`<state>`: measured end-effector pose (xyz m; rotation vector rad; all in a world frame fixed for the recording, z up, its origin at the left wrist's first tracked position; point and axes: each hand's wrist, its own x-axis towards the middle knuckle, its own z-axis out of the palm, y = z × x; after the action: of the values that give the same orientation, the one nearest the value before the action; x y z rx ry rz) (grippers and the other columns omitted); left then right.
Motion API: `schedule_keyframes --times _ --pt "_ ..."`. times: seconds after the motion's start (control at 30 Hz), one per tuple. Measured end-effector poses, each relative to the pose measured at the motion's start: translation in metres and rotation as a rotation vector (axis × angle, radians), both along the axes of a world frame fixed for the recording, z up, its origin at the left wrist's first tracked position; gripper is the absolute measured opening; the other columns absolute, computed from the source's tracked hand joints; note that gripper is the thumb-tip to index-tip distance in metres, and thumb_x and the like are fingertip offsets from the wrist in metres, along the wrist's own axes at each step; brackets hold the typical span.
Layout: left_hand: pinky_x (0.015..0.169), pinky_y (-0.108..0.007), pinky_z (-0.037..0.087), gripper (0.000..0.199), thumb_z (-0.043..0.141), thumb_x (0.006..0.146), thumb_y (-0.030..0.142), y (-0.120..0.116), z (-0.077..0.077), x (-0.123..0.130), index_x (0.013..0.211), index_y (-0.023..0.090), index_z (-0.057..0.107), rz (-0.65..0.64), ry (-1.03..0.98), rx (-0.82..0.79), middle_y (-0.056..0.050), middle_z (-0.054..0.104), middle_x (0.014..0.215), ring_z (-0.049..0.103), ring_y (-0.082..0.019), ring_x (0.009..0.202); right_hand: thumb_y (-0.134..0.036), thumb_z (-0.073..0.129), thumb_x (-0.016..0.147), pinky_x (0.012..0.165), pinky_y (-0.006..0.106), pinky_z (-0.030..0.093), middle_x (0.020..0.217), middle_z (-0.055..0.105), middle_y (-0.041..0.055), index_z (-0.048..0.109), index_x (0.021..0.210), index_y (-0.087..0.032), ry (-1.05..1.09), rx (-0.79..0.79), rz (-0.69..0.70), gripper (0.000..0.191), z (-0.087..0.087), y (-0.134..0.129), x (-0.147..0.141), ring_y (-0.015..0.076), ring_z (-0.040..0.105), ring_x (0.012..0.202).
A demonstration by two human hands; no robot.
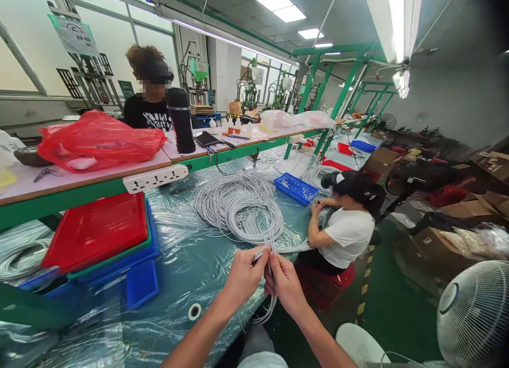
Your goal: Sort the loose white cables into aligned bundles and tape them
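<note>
Forearms (pixel 209 321) extend forward over the near edge of the worktop (pixel 177 259). Left hand (pixel 244 273) and right hand (pixel 287 284) meet, both gripping white cables (pixel 272 306); lengths hang below them. Coiled cable (pixel 254 219) lies just beyond the hands. White roll (pixel 194 311) sits left of the left hand; blue tray (pixel 296 188) stands beyond the right.

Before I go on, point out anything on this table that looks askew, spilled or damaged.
Nothing looks spilled or damaged. Only mildly untidy: the cable coils overlap loosely, and a white roll lies apart from them on the wrinkled plastic sheet.
</note>
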<state>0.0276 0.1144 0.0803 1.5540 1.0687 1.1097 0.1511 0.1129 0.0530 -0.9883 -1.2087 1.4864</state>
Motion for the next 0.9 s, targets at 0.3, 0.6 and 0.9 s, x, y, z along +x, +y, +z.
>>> schedule_keyframes --times 0.3,0.6,0.9 --pt "0.055 -0.023 0.030 0.051 0.044 0.094 0.051 0.002 -0.005 -0.007 0.062 0.014 0.056 -0.014 -0.065 -0.018 0.002 0.045 0.057 0.036 -0.010 0.056 -0.074 0.067 0.072 0.038 0.019 0.008 0.053 0.023 -0.0096 0.042 0.065 -0.019 0.149 -0.184 0.075 0.061 0.006 -0.005 -0.002 0.0037 0.011 0.043" --pt "0.058 -0.022 0.038 0.049 0.048 0.092 0.055 -0.002 -0.008 0.003 0.084 0.012 0.071 0.091 -0.139 -0.029 0.001 0.051 0.059 0.046 -0.011 0.059 -0.071 0.059 0.081 0.039 0.021 0.009 0.055 0.022 -0.0083 0.040 0.066 -0.019 0.078 -0.015 0.017 0.058 0.004 -0.011 -0.009 0.0059 0.013 0.046" --pt "0.045 -0.023 0.023 0.055 0.048 0.086 0.065 0.003 -0.009 0.002 0.080 0.014 0.069 0.410 -0.218 -0.054 0.007 0.032 0.050 0.025 -0.008 0.046 -0.068 0.053 0.088 0.040 0.020 0.011 0.055 0.024 -0.0082 0.049 0.074 -0.018 0.092 -0.090 0.099 0.052 -0.016 -0.025 -0.010 0.0068 0.015 0.046"
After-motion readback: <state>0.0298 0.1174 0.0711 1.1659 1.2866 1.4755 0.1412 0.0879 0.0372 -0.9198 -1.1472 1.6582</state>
